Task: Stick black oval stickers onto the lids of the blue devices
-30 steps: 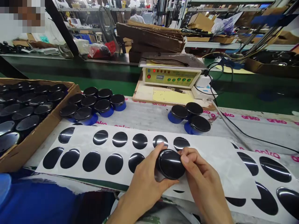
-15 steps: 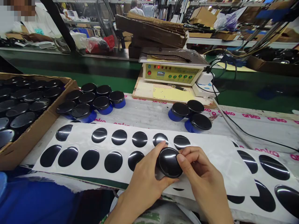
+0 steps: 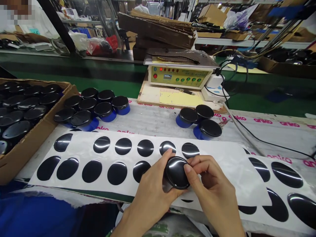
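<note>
A round black glossy piece (image 3: 177,172) is held above the front of the table, its shiny face tilted up. My left hand (image 3: 154,189) wraps its thumb and fingers round the piece's left side and lower edge. On the right rim, my right hand (image 3: 212,184) presses its thumb and pinched fingers. Beneath both hands lies a white sheet (image 3: 84,144) with rows of black discs (image 3: 117,173). A second sheet with larger-looking black discs (image 3: 286,174) shows at the right. Behind my hands stand three blue cups with black tops (image 3: 207,129).
A cardboard box (image 3: 37,141) of black-topped pieces is at the left, beside several blue cups with black tops (image 3: 105,111). A control box (image 3: 180,77) sits on a board at the back. Cables (image 3: 243,131) cross the right side. A person (image 3: 142,7) is far behind.
The view has shifted slightly, so the tabletop items appear a little farther left. Both hands keep their hold on the black piece, with the right thumb slightly lower on its rim.
</note>
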Demonstrator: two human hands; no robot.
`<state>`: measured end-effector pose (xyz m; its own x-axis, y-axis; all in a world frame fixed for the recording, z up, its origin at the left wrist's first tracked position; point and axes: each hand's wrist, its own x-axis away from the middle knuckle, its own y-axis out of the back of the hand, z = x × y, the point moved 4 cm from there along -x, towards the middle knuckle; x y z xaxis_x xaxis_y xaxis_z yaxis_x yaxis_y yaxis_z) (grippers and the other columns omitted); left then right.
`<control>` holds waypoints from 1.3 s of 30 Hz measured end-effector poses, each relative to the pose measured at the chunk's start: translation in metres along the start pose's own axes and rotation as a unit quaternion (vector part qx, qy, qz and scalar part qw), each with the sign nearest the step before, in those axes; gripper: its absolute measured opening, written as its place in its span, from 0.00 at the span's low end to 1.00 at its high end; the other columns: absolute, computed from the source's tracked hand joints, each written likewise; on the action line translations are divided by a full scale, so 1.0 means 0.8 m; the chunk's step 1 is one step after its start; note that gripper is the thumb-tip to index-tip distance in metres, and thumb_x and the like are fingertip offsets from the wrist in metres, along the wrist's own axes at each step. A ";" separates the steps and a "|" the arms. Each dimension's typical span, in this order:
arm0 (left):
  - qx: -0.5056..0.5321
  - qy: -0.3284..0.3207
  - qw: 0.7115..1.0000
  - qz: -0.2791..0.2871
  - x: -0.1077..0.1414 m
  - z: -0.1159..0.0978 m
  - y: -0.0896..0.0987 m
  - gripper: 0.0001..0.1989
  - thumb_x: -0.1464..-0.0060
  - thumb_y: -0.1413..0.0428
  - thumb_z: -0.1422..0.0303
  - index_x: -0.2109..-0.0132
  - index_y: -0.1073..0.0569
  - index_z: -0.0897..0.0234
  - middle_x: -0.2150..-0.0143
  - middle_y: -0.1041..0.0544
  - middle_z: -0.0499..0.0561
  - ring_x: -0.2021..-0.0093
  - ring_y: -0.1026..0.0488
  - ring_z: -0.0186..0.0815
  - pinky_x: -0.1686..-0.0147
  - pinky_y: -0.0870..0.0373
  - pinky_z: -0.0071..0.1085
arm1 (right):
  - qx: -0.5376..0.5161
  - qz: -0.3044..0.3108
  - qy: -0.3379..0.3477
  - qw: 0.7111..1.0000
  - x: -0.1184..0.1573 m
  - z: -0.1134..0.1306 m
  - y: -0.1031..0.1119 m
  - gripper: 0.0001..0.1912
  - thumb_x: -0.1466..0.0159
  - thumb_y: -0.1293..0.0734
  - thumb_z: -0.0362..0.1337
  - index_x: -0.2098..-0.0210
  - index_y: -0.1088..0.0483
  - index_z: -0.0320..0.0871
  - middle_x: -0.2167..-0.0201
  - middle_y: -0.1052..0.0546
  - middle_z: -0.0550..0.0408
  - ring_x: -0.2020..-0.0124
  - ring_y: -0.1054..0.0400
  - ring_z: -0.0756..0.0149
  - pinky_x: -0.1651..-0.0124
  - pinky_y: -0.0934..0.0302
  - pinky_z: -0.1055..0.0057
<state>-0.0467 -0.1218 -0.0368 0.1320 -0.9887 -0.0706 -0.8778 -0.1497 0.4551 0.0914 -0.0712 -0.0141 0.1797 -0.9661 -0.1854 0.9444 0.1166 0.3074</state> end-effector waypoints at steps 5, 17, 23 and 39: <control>0.006 0.019 1.000 0.005 -0.001 0.001 -0.002 0.47 0.53 0.35 0.68 0.36 0.55 0.41 0.40 0.32 0.43 0.43 0.31 0.41 0.46 0.30 0.41 | 0.002 -0.005 0.000 1.000 -0.001 0.000 0.001 0.11 0.37 0.35 0.37 0.75 0.37 0.46 0.68 0.33 0.55 0.63 0.35 0.65 0.65 0.37 0.71; -0.123 -0.093 0.988 0.032 -0.002 -0.006 0.001 0.35 0.42 0.45 0.63 0.33 0.55 0.48 0.36 0.39 0.50 0.37 0.39 0.39 0.42 0.34 0.37 | 0.113 0.058 0.122 0.984 -0.001 0.017 0.005 0.08 0.34 0.39 0.31 0.70 0.40 0.46 0.68 0.34 0.56 0.66 0.35 0.67 0.64 0.39 0.71; -0.236 -0.181 0.951 0.081 0.012 -0.023 -0.001 0.25 0.38 0.51 0.68 0.36 0.46 0.52 0.32 0.51 0.57 0.37 0.40 0.45 0.46 0.31 0.39 | 0.252 0.007 0.110 0.961 -0.025 0.001 0.041 0.06 0.33 0.39 0.41 0.65 0.35 0.47 0.68 0.30 0.56 0.70 0.34 0.66 0.69 0.39 0.70; -0.450 -0.005 0.891 -0.068 -0.329 0.002 0.210 0.17 0.39 0.47 0.63 0.47 0.33 0.67 0.48 0.30 0.56 0.54 0.28 0.39 0.55 0.28 0.41 | 0.427 0.111 -0.008 0.897 -0.060 -0.046 0.013 0.22 0.38 0.44 0.48 0.53 0.35 0.39 0.56 0.30 0.46 0.67 0.27 0.55 0.74 0.35 0.63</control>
<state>-0.2298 0.1137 0.0568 0.2016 -0.9618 -0.1852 -0.1298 -0.2136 0.9682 0.1029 -0.0149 -0.0359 0.3268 -0.9449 -0.0189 0.3286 0.0949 0.9397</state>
